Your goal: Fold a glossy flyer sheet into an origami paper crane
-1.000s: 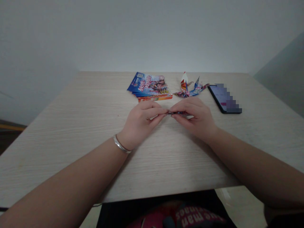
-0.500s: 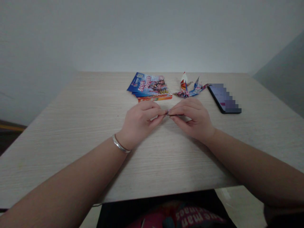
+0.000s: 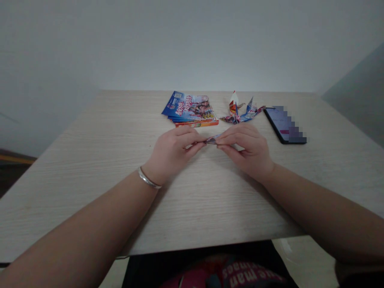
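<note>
My left hand (image 3: 175, 150) and my right hand (image 3: 244, 148) meet over the middle of a pale wooden table (image 3: 99, 152). Both pinch a small folded piece of printed paper (image 3: 211, 139), of which only a short strip shows between the fingertips. The fingers of both hands are closed on it. A silver bangle (image 3: 147, 180) sits on my left wrist. Just beyond my right hand lies a finished folded paper crane (image 3: 240, 112) in the same coloured print.
A stack of blue and red printed sheets (image 3: 190, 110) lies behind my left hand. A dark phone (image 3: 285, 124) with a lit screen rests at the right, beside the crane. The table's near edge runs just above my lap. Grey walls stand behind.
My hands have drawn slightly apart and my left hand has shifted a little left, so a bit more of the folded paper shows between the fingertips.
</note>
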The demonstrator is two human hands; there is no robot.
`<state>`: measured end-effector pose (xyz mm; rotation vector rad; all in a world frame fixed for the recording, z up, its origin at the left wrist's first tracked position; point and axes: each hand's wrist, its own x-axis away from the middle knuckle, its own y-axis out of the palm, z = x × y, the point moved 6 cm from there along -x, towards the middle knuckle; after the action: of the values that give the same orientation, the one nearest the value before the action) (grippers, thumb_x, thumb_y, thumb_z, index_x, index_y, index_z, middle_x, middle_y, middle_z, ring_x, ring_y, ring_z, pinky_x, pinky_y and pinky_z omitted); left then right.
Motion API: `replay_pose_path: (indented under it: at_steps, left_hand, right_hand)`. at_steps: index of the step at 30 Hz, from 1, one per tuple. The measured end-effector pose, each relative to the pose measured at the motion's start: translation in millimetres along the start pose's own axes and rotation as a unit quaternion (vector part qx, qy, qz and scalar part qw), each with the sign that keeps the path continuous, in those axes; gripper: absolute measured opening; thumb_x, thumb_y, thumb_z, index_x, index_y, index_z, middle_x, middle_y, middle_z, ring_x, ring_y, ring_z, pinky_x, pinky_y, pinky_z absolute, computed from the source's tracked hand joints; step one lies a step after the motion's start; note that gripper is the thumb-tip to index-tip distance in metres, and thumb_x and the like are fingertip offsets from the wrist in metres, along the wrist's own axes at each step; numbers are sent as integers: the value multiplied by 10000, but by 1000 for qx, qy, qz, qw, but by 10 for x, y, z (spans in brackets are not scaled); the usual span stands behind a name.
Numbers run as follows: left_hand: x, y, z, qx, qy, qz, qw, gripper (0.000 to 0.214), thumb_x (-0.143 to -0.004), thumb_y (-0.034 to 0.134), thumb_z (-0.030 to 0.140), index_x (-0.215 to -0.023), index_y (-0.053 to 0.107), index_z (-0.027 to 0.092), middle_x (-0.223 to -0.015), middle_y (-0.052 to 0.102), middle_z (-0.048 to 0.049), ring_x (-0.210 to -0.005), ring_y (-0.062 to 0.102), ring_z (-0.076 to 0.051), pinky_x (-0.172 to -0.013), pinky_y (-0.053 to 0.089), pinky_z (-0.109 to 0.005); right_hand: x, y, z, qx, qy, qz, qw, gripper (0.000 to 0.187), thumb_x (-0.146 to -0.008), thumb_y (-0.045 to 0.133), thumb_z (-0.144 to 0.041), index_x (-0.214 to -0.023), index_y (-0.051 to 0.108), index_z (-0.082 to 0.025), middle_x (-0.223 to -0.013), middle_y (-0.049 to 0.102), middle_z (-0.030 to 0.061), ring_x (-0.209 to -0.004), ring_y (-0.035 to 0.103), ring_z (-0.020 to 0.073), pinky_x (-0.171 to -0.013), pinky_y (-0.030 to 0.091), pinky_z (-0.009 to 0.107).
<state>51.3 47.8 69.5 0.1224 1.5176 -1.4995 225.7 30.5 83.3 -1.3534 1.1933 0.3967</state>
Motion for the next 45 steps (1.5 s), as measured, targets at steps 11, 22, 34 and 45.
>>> replay_pose_path:
  at_steps: [11, 22, 34, 45]
  left_hand:
    - [-19, 8, 54, -46, 35, -15, 998, 176, -967, 625, 290, -928, 753, 176, -865, 739, -48, -789, 659, -166, -726, 505, -297]
    - [-70, -31, 130, -111, 65, 12, 992, 237, -971, 629, 339, -784, 710, 218, -815, 723, -6, -724, 597, -151, -697, 410, -335]
    - [-84, -34, 110, -69, 21, 18, 997, 172, -916, 596, 231, -757, 650, 197, -737, 672, -15, -708, 590, -166, -702, 422, -342]
    - [-66, -36, 132, -75, 41, 16, 996, 195, -968, 611, 291, -800, 688, 230, -805, 729, 4, -737, 594, -164, -747, 406, -369]
  right_hand:
    - [21, 46, 72, 14, 12, -3, 1000, 37, -894, 724, -217, -858, 723, -229, -826, 787, 1, -791, 726, 164, -784, 539, 326]
    - [6, 63, 97, 29, 38, -22, 999, 58, -895, 709, -248, -847, 741, -249, -815, 789, -5, -804, 723, 185, -811, 532, 361]
    - [20, 100, 126, 42, 65, -27, 997, 71, -871, 698, -174, -869, 723, -240, -866, 791, 18, -861, 726, 209, -842, 541, 385]
    - [18, 134, 117, 35, 65, -43, 996, 67, -855, 699, -185, -843, 716, -249, -864, 792, -1, -858, 724, 200, -855, 536, 388]
